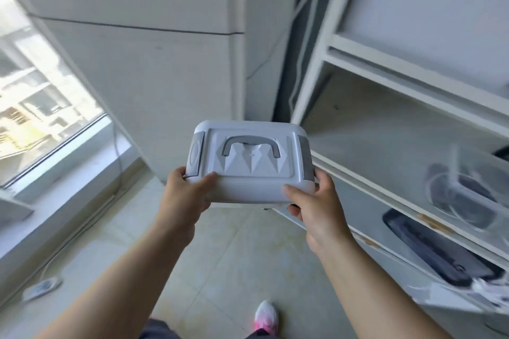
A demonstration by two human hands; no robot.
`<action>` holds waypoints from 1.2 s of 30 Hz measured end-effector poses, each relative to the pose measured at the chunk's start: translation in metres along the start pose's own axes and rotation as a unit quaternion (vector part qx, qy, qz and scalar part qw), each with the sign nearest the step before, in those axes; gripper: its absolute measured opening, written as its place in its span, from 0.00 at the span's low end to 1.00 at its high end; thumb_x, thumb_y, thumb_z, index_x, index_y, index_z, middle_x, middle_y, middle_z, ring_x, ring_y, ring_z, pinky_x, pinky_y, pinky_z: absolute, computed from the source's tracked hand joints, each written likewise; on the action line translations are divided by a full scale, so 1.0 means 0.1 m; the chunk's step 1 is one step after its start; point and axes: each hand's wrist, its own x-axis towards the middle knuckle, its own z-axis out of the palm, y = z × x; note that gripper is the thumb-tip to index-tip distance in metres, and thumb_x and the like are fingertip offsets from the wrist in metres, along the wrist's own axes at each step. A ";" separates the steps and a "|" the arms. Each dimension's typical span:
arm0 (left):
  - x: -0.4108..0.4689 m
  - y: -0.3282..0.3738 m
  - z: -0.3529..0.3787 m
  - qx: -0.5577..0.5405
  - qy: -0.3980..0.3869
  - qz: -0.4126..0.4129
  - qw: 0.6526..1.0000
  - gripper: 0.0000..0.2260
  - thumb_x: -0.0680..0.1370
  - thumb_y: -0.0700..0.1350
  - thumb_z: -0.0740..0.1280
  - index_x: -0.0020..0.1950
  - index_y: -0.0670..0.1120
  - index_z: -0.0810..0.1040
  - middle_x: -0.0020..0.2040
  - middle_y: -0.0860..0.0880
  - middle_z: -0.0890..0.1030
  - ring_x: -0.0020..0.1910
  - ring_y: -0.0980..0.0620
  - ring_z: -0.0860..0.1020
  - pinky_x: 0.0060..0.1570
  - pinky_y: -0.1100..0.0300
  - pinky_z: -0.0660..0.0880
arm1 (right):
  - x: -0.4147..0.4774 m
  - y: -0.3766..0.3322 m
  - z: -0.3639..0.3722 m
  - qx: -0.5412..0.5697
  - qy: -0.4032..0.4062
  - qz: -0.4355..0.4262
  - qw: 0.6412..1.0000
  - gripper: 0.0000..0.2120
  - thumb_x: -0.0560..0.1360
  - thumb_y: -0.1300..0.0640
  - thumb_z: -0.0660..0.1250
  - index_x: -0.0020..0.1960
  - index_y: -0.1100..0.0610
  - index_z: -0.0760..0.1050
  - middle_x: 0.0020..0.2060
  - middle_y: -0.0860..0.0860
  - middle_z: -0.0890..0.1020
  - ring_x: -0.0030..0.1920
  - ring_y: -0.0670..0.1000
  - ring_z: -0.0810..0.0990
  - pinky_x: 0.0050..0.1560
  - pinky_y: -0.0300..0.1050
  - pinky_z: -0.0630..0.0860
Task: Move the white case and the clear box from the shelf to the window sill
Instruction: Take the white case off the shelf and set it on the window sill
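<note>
Hands meet at the middle of the view, 2 of them clamped on the near corners of the white case (250, 157), which is carried in the air above the tiled floor (220, 256), between the window on the left and the shelf on the right. The left hand (186, 195) grips the near-left corner, thumb laid on the lid and fingers wrapped underneath. The right hand (316, 206) grips the near-right corner the same way, thumb on top, fingers curled below. The case is held roughly level with its lid up; a grey handle (251, 146) lies folded flat in a recess on the lid, and a grey latch (197, 153) sits at each short side.

To the right, the white shelf unit (385, 69) stands with several levels. On one level, far right, the clear box (468, 190) rests, blurred, with dark items and a pale cable inside. On the level below it lies a black case (438, 253).

To the left, the window sill (91, 157) runs under the glass, with a thin white cable along it. A white power strip (41, 287) lies on the floor near the wall. At the bottom edge, a pink and white shoe (265, 316) shows.
</note>
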 end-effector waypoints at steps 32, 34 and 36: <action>3.84 -1.08 -5.28 -0.032 0.345 -0.070 0.935 0.18 0.75 0.50 0.71 0.62 0.46 0.73 0.55 0.48 0.79 0.44 0.53 0.76 0.35 0.67 0.68 | 0.99 2.18 7.17 -0.215 -0.354 0.053 0.909 0.31 0.70 0.61 0.70 0.70 0.49 0.67 0.54 0.49 0.79 0.47 0.48 0.78 0.45 0.46 0.77; 4.18 -1.30 -5.30 -0.014 0.333 -0.082 0.939 0.17 0.75 0.50 0.70 0.61 0.47 0.73 0.56 0.48 0.78 0.44 0.55 0.76 0.33 0.66 0.67 | 1.26 2.43 7.36 -0.221 -0.357 0.055 0.906 0.28 0.70 0.63 0.70 0.68 0.49 0.68 0.51 0.47 0.79 0.45 0.48 0.77 0.45 0.47 0.77; 4.63 -1.61 -5.41 -0.002 0.343 -0.095 0.935 0.15 0.76 0.52 0.69 0.59 0.48 0.72 0.57 0.46 0.77 0.44 0.54 0.76 0.31 0.63 0.68 | 1.57 2.81 7.69 -0.242 -0.379 0.056 0.892 0.26 0.69 0.63 0.70 0.64 0.47 0.70 0.50 0.48 0.80 0.45 0.48 0.78 0.48 0.50 0.79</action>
